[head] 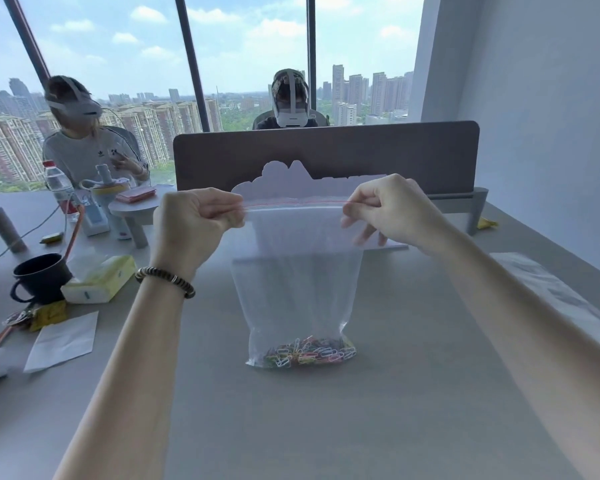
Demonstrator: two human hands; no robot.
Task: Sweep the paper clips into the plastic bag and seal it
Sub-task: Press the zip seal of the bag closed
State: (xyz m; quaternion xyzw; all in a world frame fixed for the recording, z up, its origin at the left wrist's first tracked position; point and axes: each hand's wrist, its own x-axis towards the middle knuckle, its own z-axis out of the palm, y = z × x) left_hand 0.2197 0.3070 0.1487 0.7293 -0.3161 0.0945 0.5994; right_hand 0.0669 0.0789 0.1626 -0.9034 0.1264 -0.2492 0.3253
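Head view: left hand (191, 220) and right hand (388, 211) each pinch a top corner of the clear plastic zip bag (297, 278), holding it upright with multicoloured paper clips (303, 353) heaped at its bottom on the grey worktop (395, 393).

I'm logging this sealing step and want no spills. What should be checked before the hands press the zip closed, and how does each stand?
1. Paper clips all inside the plastic bag: ok, they lie heaped at its bottom.
2. No loose clips on the table nearby: ok, none visible.
3. Left hand has a grip on the top corner: ok.
4. Right hand pinches the other corner: ok.
5. Red zip line pulled straight between the hands: ok.
6. Zip already closed along its length: cannot tell.
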